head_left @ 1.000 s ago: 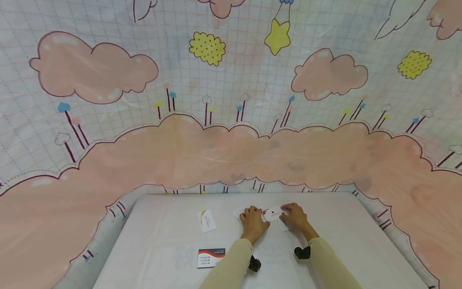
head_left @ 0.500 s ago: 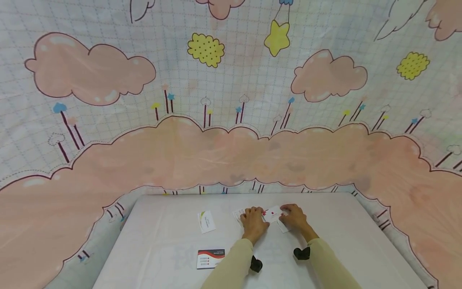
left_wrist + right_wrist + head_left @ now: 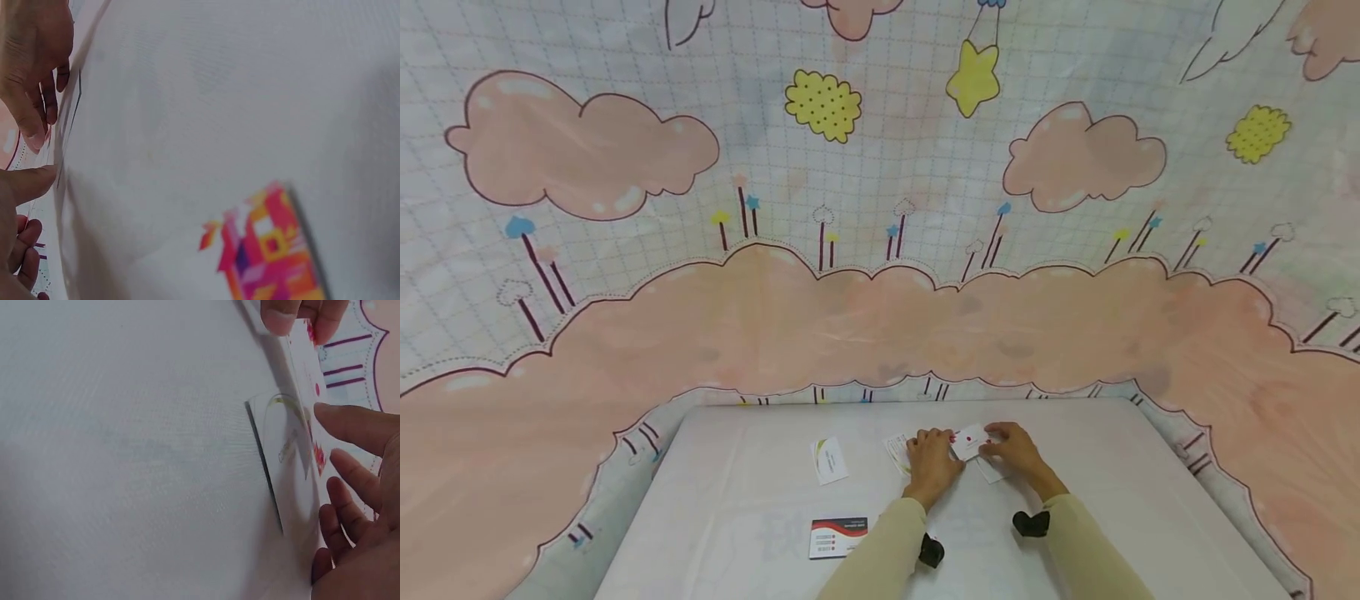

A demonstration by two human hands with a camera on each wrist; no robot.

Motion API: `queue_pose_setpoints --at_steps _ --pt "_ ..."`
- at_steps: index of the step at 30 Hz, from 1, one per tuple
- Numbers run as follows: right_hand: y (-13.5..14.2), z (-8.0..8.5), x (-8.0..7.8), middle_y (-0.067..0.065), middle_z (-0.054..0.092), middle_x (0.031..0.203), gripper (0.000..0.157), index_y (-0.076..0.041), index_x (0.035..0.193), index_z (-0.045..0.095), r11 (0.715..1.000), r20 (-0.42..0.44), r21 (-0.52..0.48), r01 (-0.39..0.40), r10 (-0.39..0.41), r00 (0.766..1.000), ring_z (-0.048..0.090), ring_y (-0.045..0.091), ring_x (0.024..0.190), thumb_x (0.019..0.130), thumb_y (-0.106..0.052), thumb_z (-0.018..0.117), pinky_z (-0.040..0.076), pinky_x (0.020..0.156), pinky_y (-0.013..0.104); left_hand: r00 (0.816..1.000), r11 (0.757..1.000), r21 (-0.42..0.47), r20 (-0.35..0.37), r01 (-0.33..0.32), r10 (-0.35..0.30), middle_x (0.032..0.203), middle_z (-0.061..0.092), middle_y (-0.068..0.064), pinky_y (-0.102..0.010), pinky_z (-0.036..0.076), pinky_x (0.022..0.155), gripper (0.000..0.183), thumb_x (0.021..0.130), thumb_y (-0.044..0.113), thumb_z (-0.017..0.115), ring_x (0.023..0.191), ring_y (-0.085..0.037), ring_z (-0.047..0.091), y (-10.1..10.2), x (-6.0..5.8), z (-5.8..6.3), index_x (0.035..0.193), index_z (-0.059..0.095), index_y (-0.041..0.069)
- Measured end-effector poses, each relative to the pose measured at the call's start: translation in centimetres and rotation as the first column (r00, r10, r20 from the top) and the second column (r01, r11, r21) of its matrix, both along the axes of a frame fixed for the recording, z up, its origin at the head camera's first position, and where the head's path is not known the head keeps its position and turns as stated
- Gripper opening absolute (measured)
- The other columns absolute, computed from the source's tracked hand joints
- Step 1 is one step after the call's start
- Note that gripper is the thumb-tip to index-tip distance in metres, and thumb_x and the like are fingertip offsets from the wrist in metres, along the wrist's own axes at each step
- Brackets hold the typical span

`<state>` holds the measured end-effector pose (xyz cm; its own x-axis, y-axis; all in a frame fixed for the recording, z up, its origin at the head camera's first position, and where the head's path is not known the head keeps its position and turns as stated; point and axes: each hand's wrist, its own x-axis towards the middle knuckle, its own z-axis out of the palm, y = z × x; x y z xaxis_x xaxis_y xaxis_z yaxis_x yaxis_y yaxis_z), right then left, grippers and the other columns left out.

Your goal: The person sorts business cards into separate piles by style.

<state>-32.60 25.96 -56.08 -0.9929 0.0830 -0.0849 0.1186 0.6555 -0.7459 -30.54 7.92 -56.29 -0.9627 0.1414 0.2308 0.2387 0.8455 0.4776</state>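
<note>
Since a second ago, the left hand [image 3: 934, 462] has edged slightly to the right and bares more of the pale card [image 3: 897, 448] just beside it, while the right hand [image 3: 1017, 450] stays almost where it was. Going from left to right, we first find a white card with a green-yellow curve [image 3: 829, 461] lying alone on the white table [image 3: 715, 500], well apart from both hands. Nearer us lies a red-and-black banded card [image 3: 838, 538], partly covered by the left sleeve [image 3: 880, 554]. From the left wrist we also make out a bright pink-and-orange piece [image 3: 269, 256], too blurred to name surely. Next come the pale card and the left hand, whose thumb and fingers pinch the left end of the red-marked card [image 3: 970, 442]. That card sits between the two hands, to the right of the left and to the left of the right, its long axis running across from one to the other; neither hand is clearly nearer. Below its right part, another white card [image 3: 991, 471] pokes out toward us. Last, the right hand curls its thumb and fingers about the card's right end, and we judge that it grips there too.
</note>
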Motion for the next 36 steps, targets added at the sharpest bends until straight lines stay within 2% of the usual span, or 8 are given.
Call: queue_pose_setpoints --at_steps 5,11,16,20,24,28,31,36 --pt "-0.2 0.7 0.6 0.029 0.048 0.142 0.046 0.0 0.126 0.062 0.993 -0.015 -0.113 0.024 -0.026 1.0 0.044 0.045 0.131 0.084 -0.015 0.073 0.033 0.111 0.061 0.999 0.999 0.041 -0.045 0.025 -0.023 0.113 0.069 -0.007 -0.047 0.039 0.091 0.051 0.074 0.03 0.084 0.106 -0.027 0.055 -0.1 0.0 0.3 0.119 0.068 0.011" --pt "-0.4 1.5 1.6 0.025 0.05 0.14 0.043 -0.002 0.127 0.06 0.993 -0.053 -0.114 0.042 -0.048 0.997 0.046 0.042 0.13 0.088 -0.015 0.068 0.036 0.108 0.06 0.994 0.993 0.089 -0.089 0.076 -0.068 0.112 0.068 -0.007 -0.042 0.042 0.085 0.05 0.074 0.027 0.085 0.106 -0.026 0.055 -0.8 0.4 1.2 0.118 0.068 0.011" --pt "-0.5 2.0 2.4 0.024 0.055 0.134 0.043 -0.002 0.127 0.059 0.994 -0.114 -0.11 0.02 -0.033 0.993 0.05 0.04 0.125 0.087 -0.013 0.069 0.042 0.103 0.056 0.991 0.986 0.117 -0.069 0.12 -0.113 0.116 0.067 -0.006 -0.04 0.043 0.089 0.051 0.077 0.028 0.083 0.109 -0.024 0.053 -1.7 0.7 1.9 0.122 0.066 0.011" --pt "-0.9 2.4 3.1 0.022 0.059 0.129 0.043 -0.002 0.126 0.059 0.991 -0.129 -0.132 0.008 -0.026 0.991 0.053 0.037 0.121 0.086 -0.011 0.07 0.049 0.094 0.043 0.985 0.976 0.142 -0.074 0.163 -0.154 0.116 0.067 -0.007 -0.04 0.045 0.089 0.052 0.076 0.025 0.084 0.109 -0.025 0.054 -2.5 1.1 2.4 0.123 0.066 0.01" --pt "-1.2 2.7 3.7 0.02 0.063 0.123 0.043 -0.001 0.125 0.06 0.987 -0.155 -0.161 -0.008 -0.017 0.988 0.056 0.033 0.116 0.084 -0.007 0.073 0.049 0.084 0.029 0.977 0.968 0.152 -0.099 0.2 -0.186 0.116 0.067 -0.008 -0.041 0.046 0.09 0.053 0.075 0.023 0.084 0.109 -0.025 0.054 -3.2 1.5 2.7 0.123 0.065 0.008" --pt "-1.4 2.9 4.3 0.019 0.064 0.12 0.045 -0.001 0.126 0.06 0.982 -0.174 -0.185 -0.022 -0.011 0.985 0.057 0.031 0.113 0.083 -0.006 0.074 0.048 0.083 0.026 0.97 0.963 0.151 -0.135 0.224 -0.204 0.116 0.066 -0.008 -0.04 0.046 0.091 0.053 0.074 0.022 0.084 0.108 -0.025 0.055 -3.8 1.8 2.9 0.122 0.065 0.007" --pt "-1.4 2.9 4.7 0.017 0.064 0.12 0.046 -0.003 0.128 0.059 0.984 -0.171 -0.177 -0.025 -0.006 0.985 0.057 0.03 0.113 0.084 -0.007 0.074 0.049 0.085 0.026 0.968 0.959 0.155 -0.122 0.237 -0.22 0.118 0.065 -0.008 -0.04 0.047 0.093 0.053 0.076 0.022 0.082 0.11 -0.025 0.054 -4.3 2.1 3.1 0.123 0.065 0.008" --pt "-1.5 3.0 5.3 0.014 0.066 0.115 0.044 -0.004 0.125 0.061 0.986 -0.211 -0.162 -0.041 0.006 0.977 0.058 0.028 0.109 0.083 -0.008 0.076 0.049 0.083 0.024 0.964 0.948 0.174 -0.082 0.265 -0.254 0.123 0.063 -0.007 -0.04 0.047 0.097 0.053 0.079 0.024 0.08 0.113 -0.023 0.052 -5.0 2.7 3.5 0.127 0.063 0.009"
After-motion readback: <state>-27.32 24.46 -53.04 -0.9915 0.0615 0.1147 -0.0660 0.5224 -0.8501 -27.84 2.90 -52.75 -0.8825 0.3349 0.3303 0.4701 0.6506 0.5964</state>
